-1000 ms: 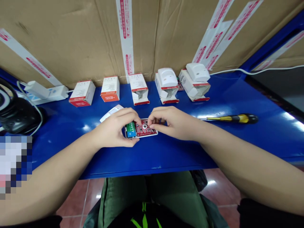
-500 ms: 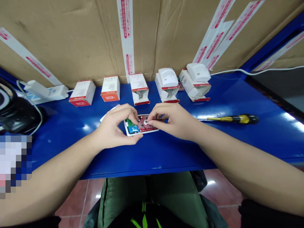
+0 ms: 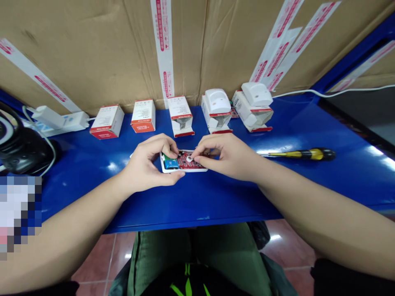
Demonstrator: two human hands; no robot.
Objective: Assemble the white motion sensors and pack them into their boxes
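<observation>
Since the frame half a second earlier, the open white casing has levelled out, and a white piece behind the left hand now shows only as a sliver. We see that hand gripping the casing by its left end, thumb along the near edge. Bent fingers of the right hand close together at the round white part on the red circuit board; whether they pinch anything, we cannot tell. Fine work on the board seems to be the step in hand, and we judge the next move calls for a steady casing and a light fingertip touch. Beneath lies the glossy blue table, with a screwdriver to the right of the hands. Beyond the casing we find five small boxes in a row, white domed housings on the two rightmost, and a power strip at left. Farthest off stands brown cardboard, banded with printed tape.
</observation>
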